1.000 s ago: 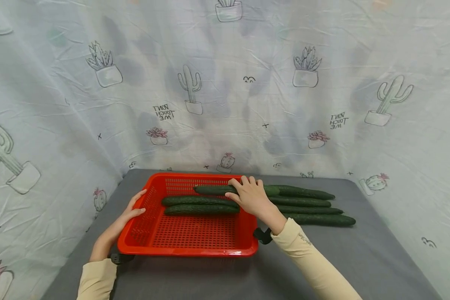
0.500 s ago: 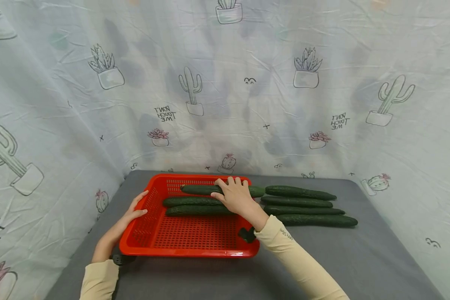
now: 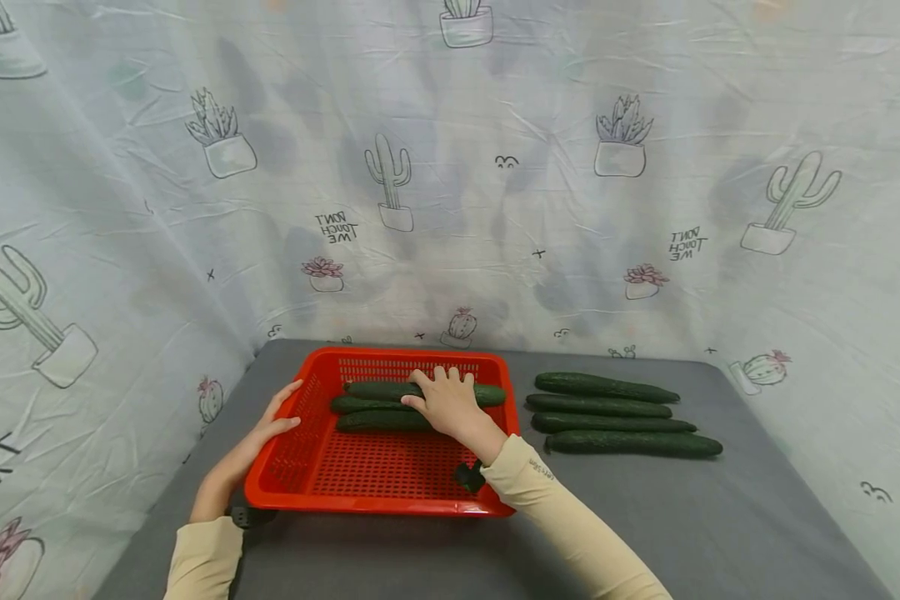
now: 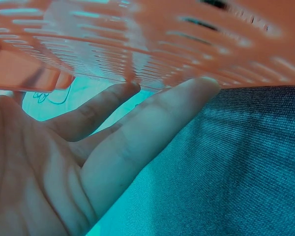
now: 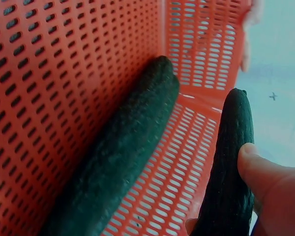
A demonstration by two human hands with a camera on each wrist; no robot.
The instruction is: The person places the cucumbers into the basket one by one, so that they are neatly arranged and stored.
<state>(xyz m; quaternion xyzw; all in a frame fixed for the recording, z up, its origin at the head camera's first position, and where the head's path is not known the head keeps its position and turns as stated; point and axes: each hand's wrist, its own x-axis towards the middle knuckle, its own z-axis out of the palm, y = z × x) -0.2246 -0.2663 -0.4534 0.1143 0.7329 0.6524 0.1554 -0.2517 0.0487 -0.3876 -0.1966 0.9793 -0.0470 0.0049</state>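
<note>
A dark green cucumber (image 5: 231,162) is in my right hand (image 3: 450,406), low inside the red plastic basket (image 3: 378,505). In the right wrist view, the thumb (image 5: 250,160) presses along its side; the other fingers are mostly hidden. Two more cucumbers (image 3: 382,421) lie side by side in the basket, in front of the held one and partly covered by my right hand. My left hand (image 3: 251,442) rests against the basket's left side. In the left wrist view its straight fingers (image 4: 152,132) touch the slotted outer wall (image 4: 152,61).
Several cucumbers (image 3: 630,443) lie roughly parallel on the grey tabletop (image 3: 645,517), right of the basket. A pale curtain (image 3: 457,192) printed with cacti hangs behind the table and along both sides.
My right hand has carried the cucumber leftward over the basket's right rim and lowered it inside, behind the other two. My left hand has stayed at the basket's left side.
</note>
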